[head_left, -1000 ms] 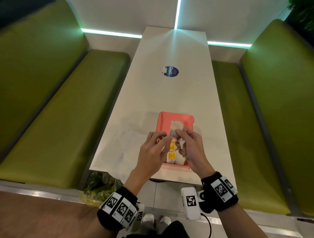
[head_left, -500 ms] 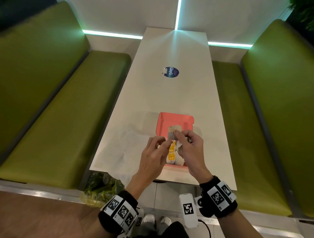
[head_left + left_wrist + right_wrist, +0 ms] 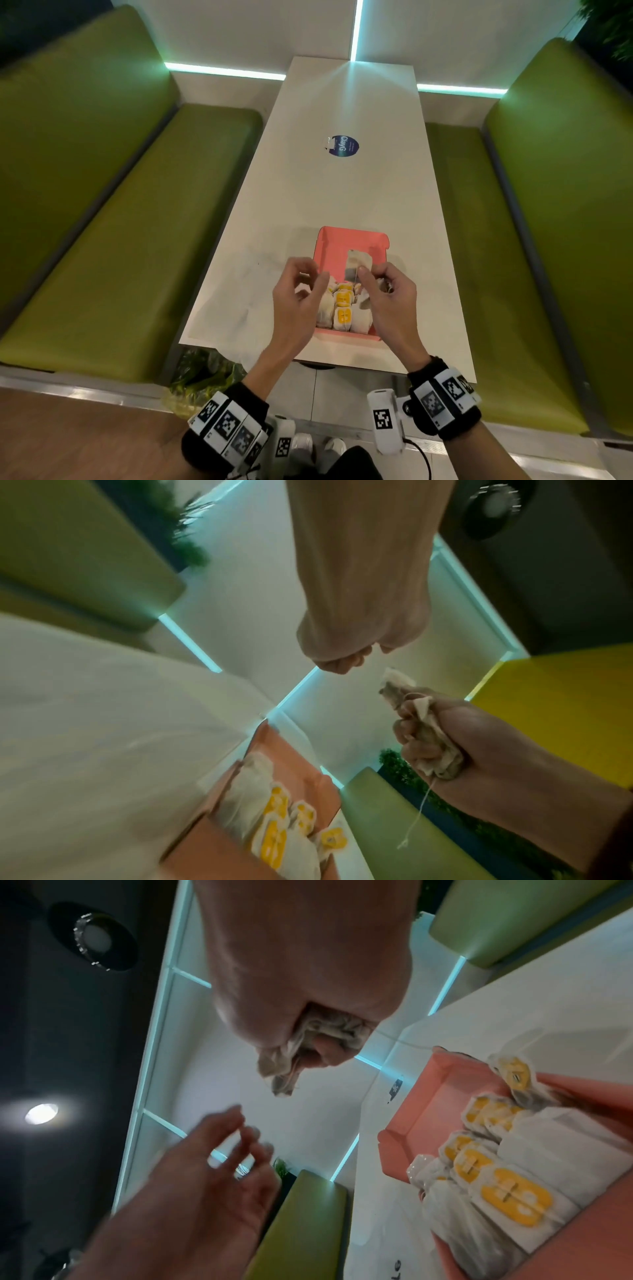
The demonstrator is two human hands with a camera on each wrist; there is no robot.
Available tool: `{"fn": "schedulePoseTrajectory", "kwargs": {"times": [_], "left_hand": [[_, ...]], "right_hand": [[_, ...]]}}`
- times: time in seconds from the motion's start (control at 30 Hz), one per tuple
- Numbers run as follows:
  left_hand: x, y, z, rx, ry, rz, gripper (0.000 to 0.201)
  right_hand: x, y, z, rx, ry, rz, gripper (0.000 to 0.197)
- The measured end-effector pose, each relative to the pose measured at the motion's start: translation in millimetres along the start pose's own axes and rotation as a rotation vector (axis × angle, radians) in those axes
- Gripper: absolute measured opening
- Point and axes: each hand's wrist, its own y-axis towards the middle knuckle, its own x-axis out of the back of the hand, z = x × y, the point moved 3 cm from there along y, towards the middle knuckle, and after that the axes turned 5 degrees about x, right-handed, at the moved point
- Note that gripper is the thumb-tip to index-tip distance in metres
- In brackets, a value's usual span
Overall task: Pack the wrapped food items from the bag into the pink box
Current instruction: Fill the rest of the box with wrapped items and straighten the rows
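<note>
Several wrapped packets (image 3: 343, 310) already fill the pink box's (image 3: 352, 240) near end on the tabletop (image 3: 342, 192). The right hand (image 3: 388, 301) clutches a crumpled bunch (image 3: 430, 739), its string (image 3: 416, 818) dangling; the left hand (image 3: 298, 301) hovers loosely curled, holding nothing. That string could snag a packed one and drag it out.

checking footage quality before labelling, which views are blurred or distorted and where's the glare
Head view: sharp but wide-angle bent, the table tapering away, cyan strip glare on its far end. Left wrist view: pink box and table smeared by motion blur. Right wrist view: left hand blurred, ceiling lamp flaring, right hand looming large.
</note>
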Motion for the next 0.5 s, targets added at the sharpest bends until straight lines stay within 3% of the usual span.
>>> {"fn": "schedulePoseTrajectory", "kwargs": {"times": [0.1,0.2,0.27,0.33,0.5], "left_hand": [[-15,-2,-24,-0.017,0.055,0.105,0.015],[-26,1,-33,0.064,0.041,0.123,0.028],[-29,5,-33,0.090,0.083,0.101,0.026],[-29,6,-32,0.083,0.166,0.098,0.016],[-25,6,-26,0.029,0.258,0.141,0.016]], "right_hand": [[-2,-2,0,0.114,-0.142,-0.012,0.014],[-7,-8,5,0.446,-0.413,0.011,0.018],[-8,-11,4,0.632,-0.604,-0.007,0.025],[-9,-12,1,0.699,-0.705,-0.009,0.022],[-8,-18,-8,0.757,-0.761,0.067,0.016]]}}
